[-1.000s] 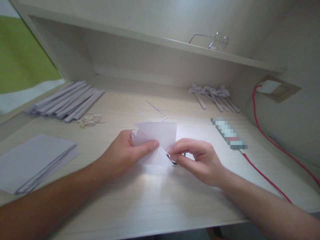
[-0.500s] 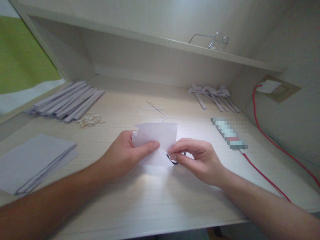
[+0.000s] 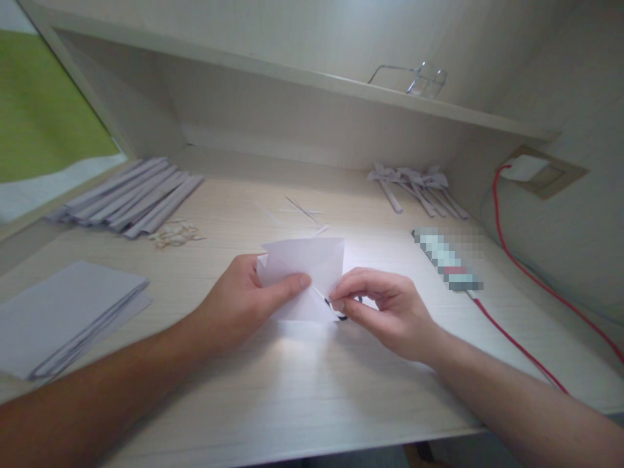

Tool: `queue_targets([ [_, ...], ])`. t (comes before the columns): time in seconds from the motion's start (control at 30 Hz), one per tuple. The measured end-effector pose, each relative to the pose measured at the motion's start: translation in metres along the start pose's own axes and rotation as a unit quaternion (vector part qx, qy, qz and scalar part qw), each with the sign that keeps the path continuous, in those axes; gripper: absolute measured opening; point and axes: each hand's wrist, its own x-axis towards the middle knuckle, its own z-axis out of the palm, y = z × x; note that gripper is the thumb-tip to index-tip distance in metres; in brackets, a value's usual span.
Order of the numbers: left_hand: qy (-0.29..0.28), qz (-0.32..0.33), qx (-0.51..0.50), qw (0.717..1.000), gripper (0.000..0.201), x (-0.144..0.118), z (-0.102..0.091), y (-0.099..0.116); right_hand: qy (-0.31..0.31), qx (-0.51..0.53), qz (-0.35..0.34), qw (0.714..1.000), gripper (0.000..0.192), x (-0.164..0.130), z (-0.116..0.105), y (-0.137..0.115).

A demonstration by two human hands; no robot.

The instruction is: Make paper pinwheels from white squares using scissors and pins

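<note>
Head view: the left hand [image 3: 248, 296] grips a folded white paper [image 3: 322, 263] between thumb and fingers; the paper stands off the worktop [image 3: 292, 403], directly to that hand's right. The right hand [image 3: 385, 309] pinches a dark-handled tool [image 3: 342, 318], apparently small scissors, largely hidden by the fingers.

Hazards, as judged: the tool's pale tip lies just beside the left thumb, so a slip could nick it. The paper looks thin and is pinched from one side only; its free right half may bend under pressure, giving a crooked cut or tear. Loose paper slivers [image 3: 320, 231] just beyond the left hand could be scattered by a sweep. To the right hand's right, the red cable [image 3: 517, 344] could be snagged by the forearm, dragging the connected phone [image 3: 443, 260].
</note>
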Motion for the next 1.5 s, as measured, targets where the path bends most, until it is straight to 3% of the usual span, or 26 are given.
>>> queue_targets([
  [0.93, 0.011, 0.011, 0.028, 0.999, 0.030, -0.001, 0.001, -0.003, 0.021, 0.037, 0.000, 0.999, 0.017, -0.003, 0.001, 0.003],
  [1.3, 0.025, 0.003, 0.041, 0.999, 0.033, 0.000, 0.002, -0.004, 0.020, 0.029, 0.018, 0.999, 0.010, -0.003, 0.001, 0.001],
  [1.4, 0.043, -0.003, 0.031, 0.999, 0.026, 0.002, 0.000, -0.001, 0.024, -0.018, 0.025, 0.999, 0.002, 0.000, -0.005, -0.001],
  [1.5, 0.077, -0.011, 0.031, 0.996, 0.024, 0.006, -0.004, 0.002, -0.010, -0.172, 0.077, 0.982, 0.009, 0.005, -0.016, -0.003],
])
